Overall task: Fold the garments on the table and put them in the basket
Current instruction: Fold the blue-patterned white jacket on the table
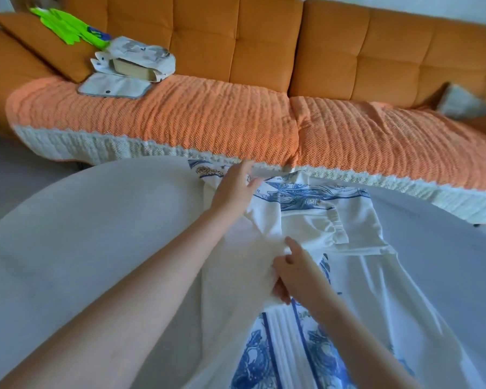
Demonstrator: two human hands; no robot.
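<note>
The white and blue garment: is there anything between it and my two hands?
No. Both hands already touch the garment: the left hand at its far edge, the right hand gripping a white fold mid-table.

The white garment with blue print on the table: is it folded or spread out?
Partly folded. The white garment with blue print lies spread, one white side turned over, held by left hand and right hand.

A home living room: an orange sofa (264,37) behind a white table (82,220).
</note>
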